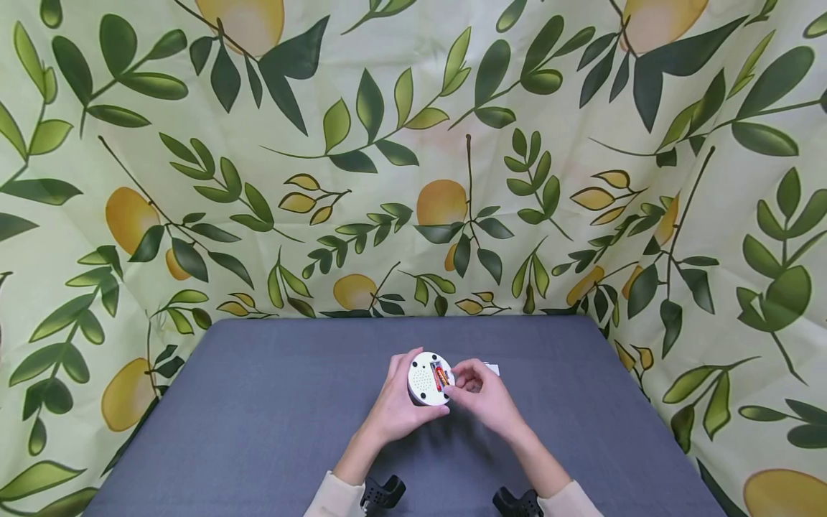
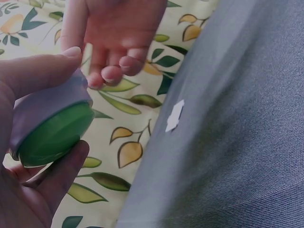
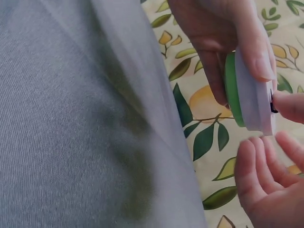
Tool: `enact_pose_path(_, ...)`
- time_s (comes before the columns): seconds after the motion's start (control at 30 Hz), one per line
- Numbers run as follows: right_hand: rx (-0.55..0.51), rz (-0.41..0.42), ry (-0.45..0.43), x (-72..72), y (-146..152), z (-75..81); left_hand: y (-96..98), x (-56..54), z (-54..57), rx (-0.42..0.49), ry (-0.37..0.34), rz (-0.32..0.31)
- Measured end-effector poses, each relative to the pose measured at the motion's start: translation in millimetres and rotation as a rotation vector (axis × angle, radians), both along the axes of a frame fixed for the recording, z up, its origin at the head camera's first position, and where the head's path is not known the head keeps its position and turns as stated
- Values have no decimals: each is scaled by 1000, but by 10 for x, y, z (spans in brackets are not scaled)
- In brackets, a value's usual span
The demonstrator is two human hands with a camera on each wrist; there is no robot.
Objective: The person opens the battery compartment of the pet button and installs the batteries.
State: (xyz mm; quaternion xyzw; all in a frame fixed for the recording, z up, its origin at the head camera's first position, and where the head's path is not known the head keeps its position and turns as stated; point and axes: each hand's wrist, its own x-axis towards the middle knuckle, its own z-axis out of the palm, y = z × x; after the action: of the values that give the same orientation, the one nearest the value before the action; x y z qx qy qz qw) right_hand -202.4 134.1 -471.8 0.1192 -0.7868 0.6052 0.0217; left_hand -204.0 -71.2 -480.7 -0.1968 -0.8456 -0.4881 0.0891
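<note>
A round, white battery-powered device [image 1: 421, 380] with a green domed side [image 2: 59, 135] is held in my left hand [image 1: 402, 403], thumb on one side and fingers on the other. Its underside faces up in the head view, with dark round feet, a patch of small holes and an uncovered battery slot. Red-and-orange batteries [image 1: 441, 375] lie in that slot. My right hand [image 1: 486, 398] is at the device's right side, its thumb touching the slot area. The other right fingers [image 3: 259, 159] bend loosely near the rim; in the right wrist view they look apart from the device.
A small white flat piece [image 2: 175, 115] lies on the grey-blue table [image 1: 278, 416], partly behind my right hand in the head view. Fabric printed with leaves and fruit [image 1: 388, 237] hangs behind and beside the table. Each wrist wears a black strap mount [image 1: 384, 492].
</note>
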Motion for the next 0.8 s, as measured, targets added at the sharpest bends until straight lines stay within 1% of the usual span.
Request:
enact_pose_path(0.07, -69, 32, -100, -21, 6, 2, -3, 1, 2, 2, -2, 0)
enact_pose_path(0.13, -116, 66, -176, -33, 13, 4, -5, 0, 3, 5, -1, 0)
enact_pose_path(0.2, -153, 114, -224, -45, 21, 2, -7, 0, 3, 7, -1, -1)
enact_pose_path(0.33, -222, 200, -284, -63, 31, -10, -11, 0, -2, 13, 2, -4)
enact_pose_path(0.43, -281, 234, -319, -78, 26, -25, -10, -1, -5, 18, 2, -4)
enact_pose_path(0.57, -332, 242, -342, -95, 3, -53, -8, -5, -9, 20, 7, -9)
enact_pose_path(0.8, -345, 226, -341, -117, -39, -68, -7, -12, -6, 37, 5, -8)
